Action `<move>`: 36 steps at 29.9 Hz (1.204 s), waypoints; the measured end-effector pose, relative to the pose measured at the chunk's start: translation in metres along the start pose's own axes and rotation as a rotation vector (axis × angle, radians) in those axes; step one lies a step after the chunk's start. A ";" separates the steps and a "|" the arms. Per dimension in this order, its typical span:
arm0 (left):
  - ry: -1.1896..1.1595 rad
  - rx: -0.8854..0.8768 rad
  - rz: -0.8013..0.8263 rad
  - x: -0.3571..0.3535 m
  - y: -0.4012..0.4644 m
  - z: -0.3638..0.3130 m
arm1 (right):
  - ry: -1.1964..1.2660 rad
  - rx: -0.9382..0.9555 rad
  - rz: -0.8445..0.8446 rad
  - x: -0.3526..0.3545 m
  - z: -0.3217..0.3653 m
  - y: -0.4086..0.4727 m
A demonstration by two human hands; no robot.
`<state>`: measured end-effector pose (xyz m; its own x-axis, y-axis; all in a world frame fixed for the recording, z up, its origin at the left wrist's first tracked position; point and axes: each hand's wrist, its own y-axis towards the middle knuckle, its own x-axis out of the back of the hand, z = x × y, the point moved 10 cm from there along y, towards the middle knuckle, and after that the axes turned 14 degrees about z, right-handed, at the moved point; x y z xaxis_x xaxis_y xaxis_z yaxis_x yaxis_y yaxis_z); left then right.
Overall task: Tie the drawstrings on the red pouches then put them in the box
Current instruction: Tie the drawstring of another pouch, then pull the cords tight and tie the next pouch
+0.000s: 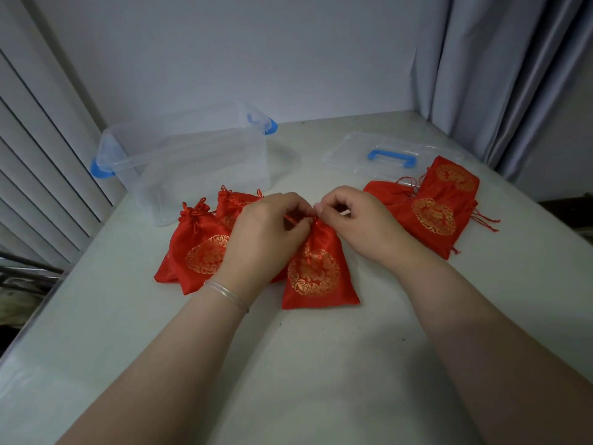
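White tabletop supports the work: left hand and right hand each pinch the red drawstring at the gathered neck of the centre pouch, with tied pouches left, untied pouches right, clear box and lid behind.

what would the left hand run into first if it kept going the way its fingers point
Likely the right hand: the left hand points rightward at the neck of the pouch, fingertips nearly meeting there. Depth is unclear.
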<state>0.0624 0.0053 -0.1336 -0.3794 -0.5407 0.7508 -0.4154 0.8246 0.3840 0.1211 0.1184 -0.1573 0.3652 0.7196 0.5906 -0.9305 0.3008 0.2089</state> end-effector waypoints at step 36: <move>-0.028 -0.010 0.199 -0.013 0.001 -0.001 | -0.438 0.014 -0.074 0.000 0.017 -0.007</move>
<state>0.0673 0.0136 -0.1425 -0.4759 -0.3711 0.7974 -0.3217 0.9172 0.2348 0.1269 0.1060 -0.1459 0.3877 0.3624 0.8475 -0.9036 0.3309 0.2719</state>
